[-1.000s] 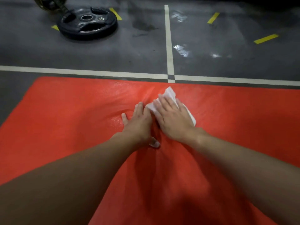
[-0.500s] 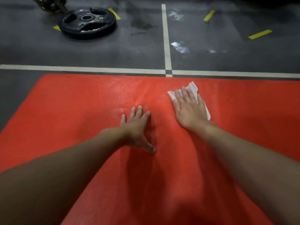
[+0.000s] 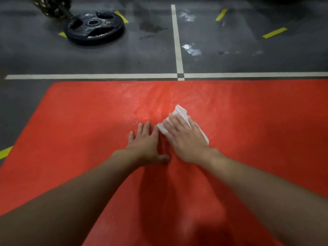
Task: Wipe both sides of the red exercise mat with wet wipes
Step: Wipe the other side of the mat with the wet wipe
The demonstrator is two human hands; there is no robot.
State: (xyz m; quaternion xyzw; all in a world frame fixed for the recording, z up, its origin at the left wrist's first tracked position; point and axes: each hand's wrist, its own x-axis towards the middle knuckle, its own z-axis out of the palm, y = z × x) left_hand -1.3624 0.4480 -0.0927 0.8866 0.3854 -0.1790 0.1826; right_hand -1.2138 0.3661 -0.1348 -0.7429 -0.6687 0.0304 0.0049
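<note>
The red exercise mat lies flat on the dark floor and fills the lower part of the view. A wet sheen shows on it beyond my hands. My left hand rests flat on the mat near its middle, fingers straight and spread. Right beside it, my right hand presses a white wet wipe onto the mat with straight fingers. The wipe sticks out past the fingertips and along the hand's right edge; most of it is hidden under the palm.
A black weight plate lies on the grey floor at the far left, with a thick rope behind it. White floor lines cross just beyond the mat's far edge. Yellow tape marks dot the floor.
My right hand slid the wipe away to the right and farther out, then back toward my left hand. The left hand stayed planted on the mat.
</note>
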